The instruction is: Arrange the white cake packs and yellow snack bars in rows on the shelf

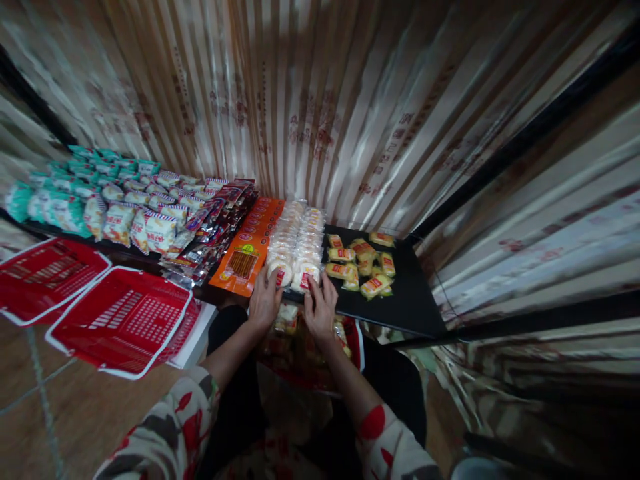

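Observation:
Two rows of round white crackers in clear wrappers (309, 235) lie side by side on the black shelf (400, 309). My left hand (265, 298) has its fingers on the front wrapped cracker (281, 275) of the left row. At the front of the right row, my right hand (321, 303) holds the edge of another wrapped cracker (305, 275) between thumb and fingers. Left of the rows lies a flat orange snack bag (250, 252), close to my left hand. Small yellow wrapped cakes (364, 250) are scattered to the right. Parts of both front wrappers are hidden by my fingers.
A red basket (361, 347) with wrapped snacks stands below, between my knees. Two more red baskets (125, 313) with white handles sit at the left. Dark shiny packets (220, 227), white packets (150, 227) and green packets (60, 207) line the shelf. Striped plastic sheeting (320, 100) hangs behind.

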Tool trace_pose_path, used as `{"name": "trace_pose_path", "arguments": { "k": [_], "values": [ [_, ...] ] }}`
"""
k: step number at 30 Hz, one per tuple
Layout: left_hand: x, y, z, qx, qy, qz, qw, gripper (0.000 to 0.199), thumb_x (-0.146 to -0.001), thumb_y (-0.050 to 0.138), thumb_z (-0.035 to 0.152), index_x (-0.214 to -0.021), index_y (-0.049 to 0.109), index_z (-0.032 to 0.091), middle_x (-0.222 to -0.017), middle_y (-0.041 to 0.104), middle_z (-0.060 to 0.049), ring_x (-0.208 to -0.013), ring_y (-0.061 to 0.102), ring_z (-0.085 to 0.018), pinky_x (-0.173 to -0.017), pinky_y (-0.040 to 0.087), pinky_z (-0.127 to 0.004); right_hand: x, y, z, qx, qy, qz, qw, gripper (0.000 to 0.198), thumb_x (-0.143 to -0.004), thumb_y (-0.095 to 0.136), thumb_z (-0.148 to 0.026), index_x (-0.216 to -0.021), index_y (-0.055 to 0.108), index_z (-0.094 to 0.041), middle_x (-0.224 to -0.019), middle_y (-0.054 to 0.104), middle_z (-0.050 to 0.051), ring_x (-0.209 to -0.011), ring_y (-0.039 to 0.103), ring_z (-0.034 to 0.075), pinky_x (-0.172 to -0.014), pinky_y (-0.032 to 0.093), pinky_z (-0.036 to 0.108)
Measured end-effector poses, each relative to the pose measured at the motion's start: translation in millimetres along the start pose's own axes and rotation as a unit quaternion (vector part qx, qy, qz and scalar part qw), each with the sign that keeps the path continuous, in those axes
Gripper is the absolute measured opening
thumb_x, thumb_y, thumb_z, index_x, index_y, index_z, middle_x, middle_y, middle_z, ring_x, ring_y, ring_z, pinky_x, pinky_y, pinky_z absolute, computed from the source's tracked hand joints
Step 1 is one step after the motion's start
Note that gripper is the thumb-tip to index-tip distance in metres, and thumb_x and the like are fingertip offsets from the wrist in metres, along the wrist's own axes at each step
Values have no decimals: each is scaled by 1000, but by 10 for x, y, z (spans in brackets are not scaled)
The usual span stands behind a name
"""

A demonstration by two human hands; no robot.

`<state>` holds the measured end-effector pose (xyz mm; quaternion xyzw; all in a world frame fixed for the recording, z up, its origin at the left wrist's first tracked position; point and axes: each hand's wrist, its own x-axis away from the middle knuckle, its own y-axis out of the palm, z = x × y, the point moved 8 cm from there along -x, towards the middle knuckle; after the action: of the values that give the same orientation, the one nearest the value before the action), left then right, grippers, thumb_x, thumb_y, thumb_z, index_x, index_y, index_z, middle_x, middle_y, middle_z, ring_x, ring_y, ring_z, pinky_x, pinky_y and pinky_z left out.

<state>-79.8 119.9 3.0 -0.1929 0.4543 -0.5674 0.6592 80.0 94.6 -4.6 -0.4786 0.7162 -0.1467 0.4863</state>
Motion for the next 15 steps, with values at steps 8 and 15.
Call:
{"name": "trace_pose_path", "arguments": {
  "k": [8,15],
  "values": [
    [821,289,196,-3,25,-137,990,26,-85,37,15,-98,59,18,-104,56,-8,-100,53,-17,-90,45,-29,713,156,-22,-60,18,-124,990,32,-85,35,-17,-101,62,-16,-95,66,9,-93,57,20,-88,44,36],
    [1495,755,-50,-101,-32,-327,939,48,-77,37,6,-125,43,4,-133,41,-21,-128,33,-29,-103,31,-43,1211,562,126,-14,80,-253,964,34,-77,42,-12,-102,65,-16,-101,68,11,-93,62,22,-87,46,36]
  ]
}}
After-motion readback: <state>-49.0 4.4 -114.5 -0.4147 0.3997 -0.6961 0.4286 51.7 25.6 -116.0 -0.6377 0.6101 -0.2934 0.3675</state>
